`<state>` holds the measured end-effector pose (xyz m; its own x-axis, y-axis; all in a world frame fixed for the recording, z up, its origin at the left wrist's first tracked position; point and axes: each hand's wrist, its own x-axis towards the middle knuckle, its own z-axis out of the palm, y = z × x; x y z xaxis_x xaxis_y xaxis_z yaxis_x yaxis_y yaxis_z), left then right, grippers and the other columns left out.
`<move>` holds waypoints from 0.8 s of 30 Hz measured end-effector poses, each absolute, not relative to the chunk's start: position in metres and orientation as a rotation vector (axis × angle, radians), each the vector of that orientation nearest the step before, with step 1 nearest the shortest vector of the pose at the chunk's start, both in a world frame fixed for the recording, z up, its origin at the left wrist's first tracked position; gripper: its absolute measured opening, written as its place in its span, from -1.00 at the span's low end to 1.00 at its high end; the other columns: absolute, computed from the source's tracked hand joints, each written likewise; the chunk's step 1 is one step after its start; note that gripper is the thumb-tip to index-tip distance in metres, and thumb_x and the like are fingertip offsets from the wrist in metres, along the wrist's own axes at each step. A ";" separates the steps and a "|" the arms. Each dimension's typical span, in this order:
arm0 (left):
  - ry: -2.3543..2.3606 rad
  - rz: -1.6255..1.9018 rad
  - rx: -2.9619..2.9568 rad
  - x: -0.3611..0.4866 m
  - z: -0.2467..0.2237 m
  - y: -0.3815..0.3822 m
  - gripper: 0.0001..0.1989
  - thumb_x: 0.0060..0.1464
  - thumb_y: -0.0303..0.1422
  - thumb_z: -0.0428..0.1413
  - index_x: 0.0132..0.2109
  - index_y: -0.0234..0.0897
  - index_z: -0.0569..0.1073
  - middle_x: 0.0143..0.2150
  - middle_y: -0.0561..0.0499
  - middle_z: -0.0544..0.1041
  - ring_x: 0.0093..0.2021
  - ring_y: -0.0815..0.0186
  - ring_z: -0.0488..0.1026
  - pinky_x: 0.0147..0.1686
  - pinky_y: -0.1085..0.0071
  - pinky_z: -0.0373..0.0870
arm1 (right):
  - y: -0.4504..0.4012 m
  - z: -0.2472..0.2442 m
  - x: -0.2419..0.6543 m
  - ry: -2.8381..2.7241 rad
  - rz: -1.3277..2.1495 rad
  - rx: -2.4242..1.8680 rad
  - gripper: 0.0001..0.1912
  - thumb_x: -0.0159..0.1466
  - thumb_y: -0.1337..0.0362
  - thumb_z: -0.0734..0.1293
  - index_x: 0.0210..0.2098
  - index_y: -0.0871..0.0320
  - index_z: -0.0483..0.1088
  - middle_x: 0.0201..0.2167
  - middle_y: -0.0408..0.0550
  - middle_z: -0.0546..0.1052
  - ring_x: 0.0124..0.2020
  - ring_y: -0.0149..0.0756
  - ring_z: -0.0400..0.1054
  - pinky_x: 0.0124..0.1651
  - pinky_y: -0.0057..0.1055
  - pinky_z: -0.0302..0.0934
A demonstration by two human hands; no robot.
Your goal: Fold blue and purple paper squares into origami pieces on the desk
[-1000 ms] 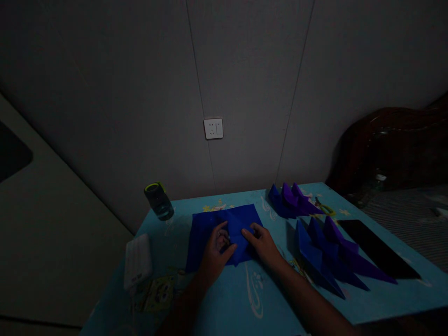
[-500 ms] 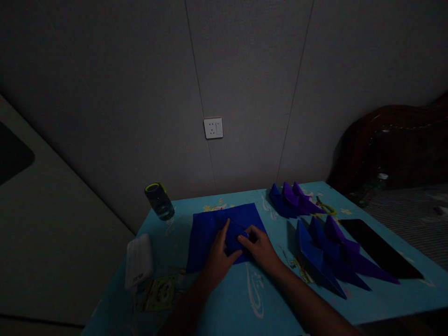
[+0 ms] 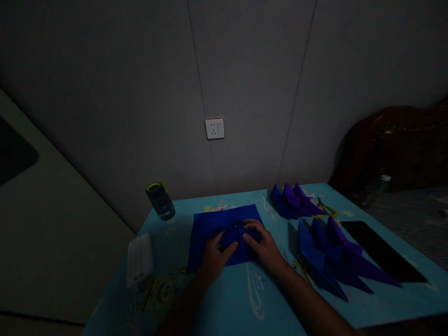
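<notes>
A folded piece of blue paper [image 3: 238, 235] is held between both hands, above a flat blue sheet [image 3: 210, 228] on the table. My left hand [image 3: 215, 254] grips its left side, thumb on the near face. On the right side, my right hand [image 3: 262, 245] closes on the same piece, its thumb beside the middle and its fingers curled over the far edge. Blue and purple folded paper boats [image 3: 324, 254] stand to the right of my hands, and several more [image 3: 292, 200] sit behind them.
On the left of the blue patterned table [image 3: 231, 298] are a dark bottle [image 3: 161, 203] and a white power bank [image 3: 140, 261]. A black flat object [image 3: 381, 249] lies at the right, near yellow-handled scissors [image 3: 329, 210]. Behind rises a wall with a socket [image 3: 214, 128].
Both hands have shifted their grip on the folded blue paper. The left fingers, stretched along it before, now curl round its left side; the right fingers reach over its far edge.
</notes>
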<state>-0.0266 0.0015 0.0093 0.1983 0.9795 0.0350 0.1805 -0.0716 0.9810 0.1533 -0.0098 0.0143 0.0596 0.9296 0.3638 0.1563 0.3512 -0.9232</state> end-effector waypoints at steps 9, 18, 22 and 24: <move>1.164 0.869 1.601 -0.028 0.007 -0.001 -0.55 0.07 -0.07 0.13 -0.60 -0.31 0.37 -0.73 0.12 0.29 -0.68 0.44 0.25 -0.63 0.52 0.16 | -0.014 0.017 0.148 -1.477 1.026 -1.073 -0.68 0.28 0.02 0.32 -0.23 0.16 0.52 -0.32 -0.10 0.58 -0.26 -0.20 0.44 -0.15 -0.30 0.31; 0.963 0.715 1.586 -0.030 0.002 -0.004 -0.61 0.09 -0.11 0.15 -0.12 -0.37 0.49 -0.59 0.13 0.40 -0.71 0.44 0.32 -0.74 0.56 0.24 | -0.014 0.016 0.148 -1.586 1.055 -1.090 -0.71 0.25 0.06 0.35 -0.23 0.16 0.54 -0.29 -0.08 0.61 -0.24 -0.15 0.46 -0.14 -0.29 0.30; 1.010 0.739 1.522 -0.028 0.000 -0.006 -0.59 0.11 -0.14 0.13 -0.03 -0.38 0.45 -0.53 0.08 0.46 -0.69 0.43 0.37 -0.73 0.55 0.29 | -0.016 0.018 0.145 -1.504 1.034 -1.130 -0.70 0.24 0.04 0.35 -0.27 0.16 0.51 -0.33 -0.10 0.58 -0.27 -0.19 0.44 -0.17 -0.32 0.30; 1.020 0.772 1.453 -0.028 -0.001 -0.006 -0.56 0.10 -0.13 0.13 0.00 -0.38 0.43 -0.51 0.07 0.48 -0.68 0.42 0.39 -0.71 0.55 0.33 | -0.017 0.019 0.144 -1.445 1.036 -1.110 -0.69 0.25 0.02 0.34 -0.26 0.16 0.49 -0.31 -0.11 0.57 -0.25 -0.20 0.43 -0.15 -0.34 0.30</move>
<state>-0.0284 -0.0056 -0.0011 0.4078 0.9090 -0.0863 0.1640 0.0201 0.9863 0.1439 -0.0174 0.0188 -0.0802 0.9758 0.2035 0.1200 0.2121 -0.9698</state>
